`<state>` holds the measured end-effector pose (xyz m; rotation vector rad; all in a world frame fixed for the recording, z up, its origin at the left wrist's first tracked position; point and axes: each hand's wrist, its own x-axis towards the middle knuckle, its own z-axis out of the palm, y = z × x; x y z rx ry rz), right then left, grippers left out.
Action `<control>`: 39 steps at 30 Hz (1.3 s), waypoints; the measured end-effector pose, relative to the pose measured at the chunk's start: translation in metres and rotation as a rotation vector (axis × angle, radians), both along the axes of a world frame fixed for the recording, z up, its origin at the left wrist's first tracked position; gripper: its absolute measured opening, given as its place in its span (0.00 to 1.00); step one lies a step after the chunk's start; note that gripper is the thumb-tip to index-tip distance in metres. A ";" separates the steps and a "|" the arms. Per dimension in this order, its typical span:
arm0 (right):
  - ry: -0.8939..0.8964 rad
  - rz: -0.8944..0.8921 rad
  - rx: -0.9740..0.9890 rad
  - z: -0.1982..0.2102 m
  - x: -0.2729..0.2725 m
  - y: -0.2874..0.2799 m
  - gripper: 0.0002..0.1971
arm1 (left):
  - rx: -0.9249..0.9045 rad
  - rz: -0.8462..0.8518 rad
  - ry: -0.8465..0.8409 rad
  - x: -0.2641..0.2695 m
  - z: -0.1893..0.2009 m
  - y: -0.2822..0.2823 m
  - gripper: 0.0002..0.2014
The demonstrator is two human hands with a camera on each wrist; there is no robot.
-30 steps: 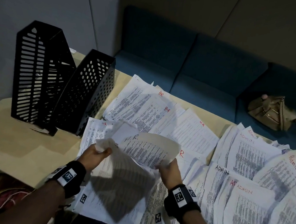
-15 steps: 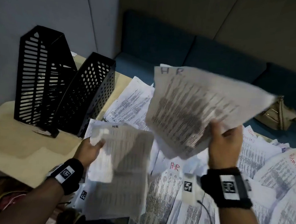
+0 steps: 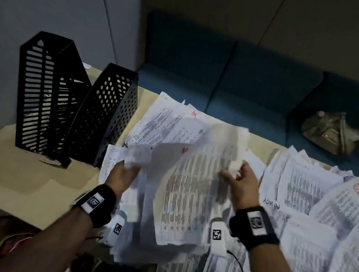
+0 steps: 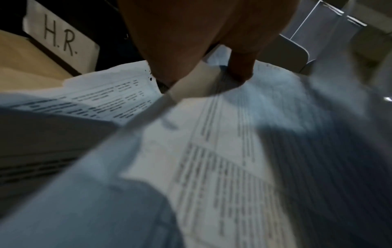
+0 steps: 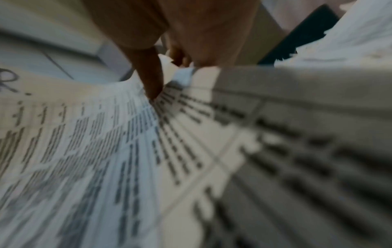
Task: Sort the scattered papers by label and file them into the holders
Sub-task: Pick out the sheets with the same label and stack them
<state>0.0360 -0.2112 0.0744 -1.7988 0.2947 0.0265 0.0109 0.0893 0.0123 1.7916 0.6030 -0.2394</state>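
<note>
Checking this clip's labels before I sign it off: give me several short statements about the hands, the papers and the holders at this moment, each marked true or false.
1. Both hands hold paper. True: the left hand grips sheets and the right hand pinches a printed sheet.
2. The two black holders lie flat on the table. False: they stand upright at its left end.
3. A holder bears a label reading H.R. True: the H.R. label shows in the left wrist view.
4. The papers at the right are marked HR. False: those papers read ADMIN.
5. A bag rests on the blue sofa. True.
</note>
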 end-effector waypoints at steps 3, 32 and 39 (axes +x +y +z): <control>0.188 -0.048 -0.092 -0.060 -0.001 0.019 0.14 | -0.126 -0.003 -0.004 -0.002 0.004 -0.003 0.17; -0.217 0.201 -0.683 -0.060 -0.018 0.060 0.41 | -0.183 0.030 -0.042 -0.019 -0.014 -0.025 0.06; 0.164 0.196 -0.186 -0.061 -0.039 0.029 0.21 | -0.275 0.009 -0.027 -0.001 -0.005 -0.045 0.12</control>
